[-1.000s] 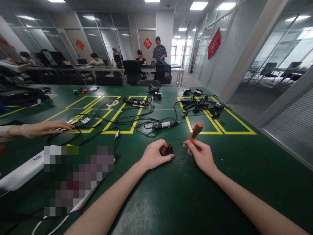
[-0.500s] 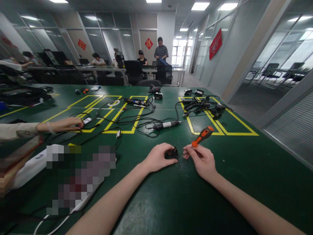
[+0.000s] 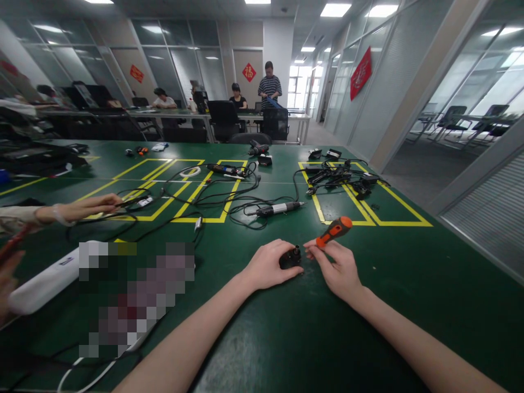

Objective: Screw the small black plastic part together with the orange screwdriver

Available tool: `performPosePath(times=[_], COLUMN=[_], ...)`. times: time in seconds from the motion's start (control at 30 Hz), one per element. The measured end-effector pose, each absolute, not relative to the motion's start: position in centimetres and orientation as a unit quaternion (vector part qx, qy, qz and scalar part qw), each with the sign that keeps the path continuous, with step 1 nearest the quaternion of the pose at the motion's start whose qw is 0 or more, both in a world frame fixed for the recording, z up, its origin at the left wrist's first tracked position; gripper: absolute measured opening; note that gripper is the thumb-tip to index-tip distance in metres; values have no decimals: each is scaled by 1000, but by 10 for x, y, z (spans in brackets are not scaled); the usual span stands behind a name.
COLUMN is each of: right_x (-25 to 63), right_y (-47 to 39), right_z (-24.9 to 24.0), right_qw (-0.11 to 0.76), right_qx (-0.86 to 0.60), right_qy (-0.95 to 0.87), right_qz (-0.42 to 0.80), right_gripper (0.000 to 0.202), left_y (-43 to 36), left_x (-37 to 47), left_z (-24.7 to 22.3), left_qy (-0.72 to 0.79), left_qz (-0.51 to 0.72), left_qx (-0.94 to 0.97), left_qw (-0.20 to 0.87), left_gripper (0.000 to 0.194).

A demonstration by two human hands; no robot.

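On the green table (image 3: 254, 338), my left hand (image 3: 272, 265) curls its thumb and fingers around a small black part (image 3: 290, 257) with a short round post on top. Just to the right, my right hand (image 3: 335, 267) holds an orange and dark grey screwdriver (image 3: 334, 231), its handle tilted up to the right. The thumb and forefinger of that hand are pinched together close to the black part. Whatever lies between those fingertips is too small to make out. The two hands are a short gap apart.
Ahead lie a silver and black electric screwdriver (image 3: 279, 208) with looping cables and a pile of black cables (image 3: 338, 176). At the left, another person's hand (image 3: 92, 206) touches a cable near a white power strip (image 3: 57, 278). People are at a far table.
My left hand and the black part have moved slightly right. My right hand has shifted slightly left, and its screwdriver is tilted lower. The other person's hand has moved left.
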State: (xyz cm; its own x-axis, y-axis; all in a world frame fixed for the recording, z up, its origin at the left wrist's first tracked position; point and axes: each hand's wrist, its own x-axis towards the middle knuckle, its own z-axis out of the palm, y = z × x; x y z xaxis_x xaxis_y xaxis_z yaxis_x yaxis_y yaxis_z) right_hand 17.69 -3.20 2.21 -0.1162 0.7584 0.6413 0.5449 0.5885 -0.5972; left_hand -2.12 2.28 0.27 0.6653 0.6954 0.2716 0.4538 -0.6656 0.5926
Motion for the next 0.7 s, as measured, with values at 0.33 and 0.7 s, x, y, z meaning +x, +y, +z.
performPosePath(times=[0.33,0.7], right_x=[168,170], right_y=[-33,-31], right_z=[32,29], right_qw=[471,505], right_qx=[-438,-434], right_qy=[-751,-727], right_qz=[153,172], right_gripper=[29,18], left_y=[22,24], left_x=[-16,-20], left_z=[-1,5], left_qy=[338,289], left_qz=[243,251], left_qx=[883,877], left_qw=[214,292], left_gripper=[27,19])
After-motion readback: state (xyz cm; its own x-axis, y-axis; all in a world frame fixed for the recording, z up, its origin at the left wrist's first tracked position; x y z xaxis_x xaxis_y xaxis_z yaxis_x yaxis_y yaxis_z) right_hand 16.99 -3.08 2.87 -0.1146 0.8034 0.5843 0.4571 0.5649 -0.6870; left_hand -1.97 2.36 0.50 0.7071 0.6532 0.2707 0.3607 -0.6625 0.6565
